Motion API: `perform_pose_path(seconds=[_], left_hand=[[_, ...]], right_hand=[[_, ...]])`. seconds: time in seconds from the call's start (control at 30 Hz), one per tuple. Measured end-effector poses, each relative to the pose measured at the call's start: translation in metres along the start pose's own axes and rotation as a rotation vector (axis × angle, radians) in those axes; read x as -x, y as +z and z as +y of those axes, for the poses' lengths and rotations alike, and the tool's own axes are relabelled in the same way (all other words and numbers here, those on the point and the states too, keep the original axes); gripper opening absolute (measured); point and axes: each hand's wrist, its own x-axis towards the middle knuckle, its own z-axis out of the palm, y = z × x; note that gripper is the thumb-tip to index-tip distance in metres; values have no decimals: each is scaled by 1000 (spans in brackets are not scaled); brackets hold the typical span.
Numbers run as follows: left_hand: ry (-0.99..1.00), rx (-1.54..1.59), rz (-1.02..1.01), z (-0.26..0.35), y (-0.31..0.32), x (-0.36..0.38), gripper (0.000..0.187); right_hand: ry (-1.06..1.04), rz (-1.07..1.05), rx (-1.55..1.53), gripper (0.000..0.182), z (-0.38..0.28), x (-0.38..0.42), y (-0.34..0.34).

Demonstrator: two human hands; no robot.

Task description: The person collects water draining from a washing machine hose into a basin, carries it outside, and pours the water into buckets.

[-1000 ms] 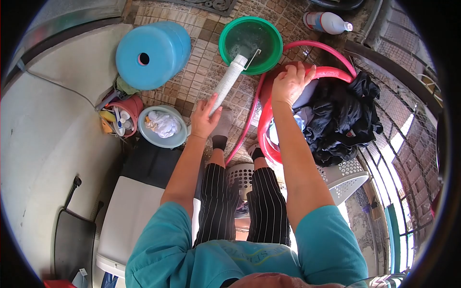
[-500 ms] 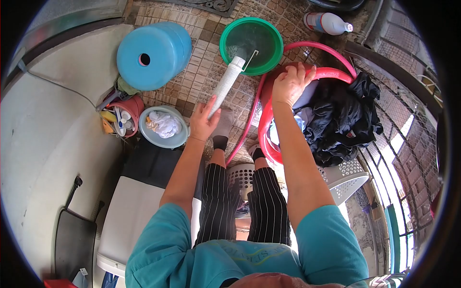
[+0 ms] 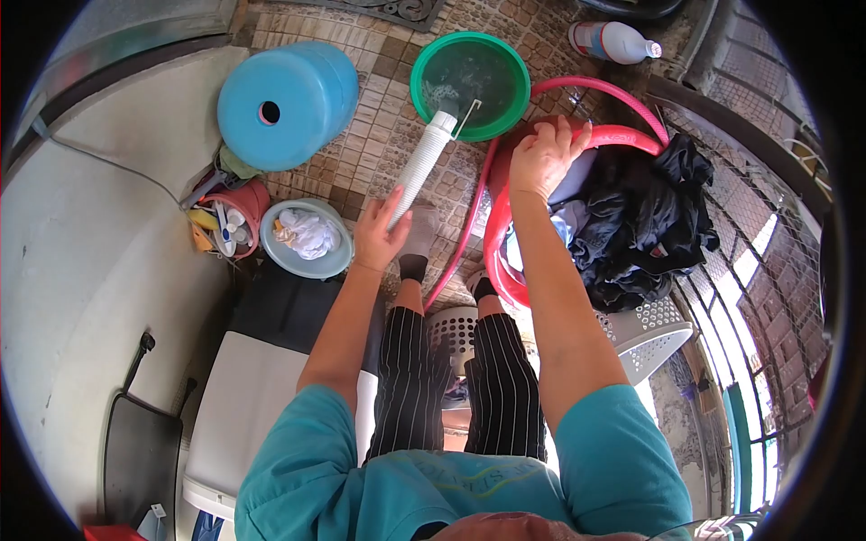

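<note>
My left hand (image 3: 382,233) is closed around a white corrugated drain hose (image 3: 420,168). The hose's outlet points into a green basin (image 3: 519,74), where cloudy, bubbly water (image 3: 487,70) shows. A thin white hook (image 3: 469,117) stands at the hose's end, by the basin's near rim. My right hand (image 3: 545,160) lies over the edge of a red tub (image 3: 498,245), fingers apart and touching the rim; the underside of the palm is hidden. Dark clothes (image 3: 622,225) are heaped at the tub's right side, with some lighter cloth (image 3: 568,221) inside.
A pink hose (image 3: 466,233) runs along the tiled floor beside the tub. To the left stand an upturned blue container (image 3: 271,86), a pale basin (image 3: 302,268) with white cloth (image 3: 308,234) and a pink bucket (image 3: 257,197) of brushes. A white bottle (image 3: 622,42) lies at upper right.
The hose and my left hand have shifted very slightly left. Bubbles on the water in the green basin look more stirred. My right hand stays on the tub's rim.
</note>
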Motion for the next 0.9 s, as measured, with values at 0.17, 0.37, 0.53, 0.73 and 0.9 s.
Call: perform_pose_path(seconds=[0.17,0.37,0.53,0.73,0.9], left_hand=[[16,-4,8,0,2,1,50],[-9,-37,-1,3,7,-1,49],[-13,-28,10,5,10,-1,48],[-30,-41,-7,5,10,1,48],[-23,-39,-1,5,11,3,50]], right_hand=[[-9,1,11,17,1,1,1],[-2,0,-4,18,1,1,0],[-11,12,-6,17,1,1,1],[-18,36,-22,17,2,2,3],[-17,35,-24,17,3,2,3]])
